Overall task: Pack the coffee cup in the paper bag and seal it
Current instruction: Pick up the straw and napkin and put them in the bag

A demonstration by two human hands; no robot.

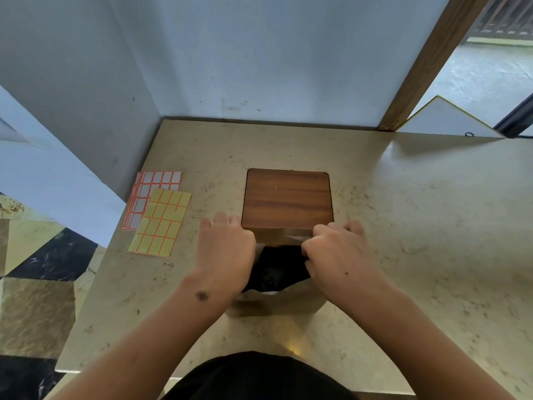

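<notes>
A brown paper bag (pixel 277 303) stands upright on the beige stone counter (pixel 403 226), its mouth open towards me. Inside it I see a dark round shape, the lid of the coffee cup (pixel 274 269). My left hand (pixel 223 252) grips the bag's left top edge. On the right top edge, my right hand (pixel 334 252) pinches the paper with curled fingers. The far rim of the bag is bent between my hands.
A square wooden panel (pixel 287 197) is set into the counter just behind the bag. Two sheets of stickers lie at the left, one yellow (pixel 161 223), one white with orange borders (pixel 147 194). A grey wall closes the back; the counter's left edge drops to the floor.
</notes>
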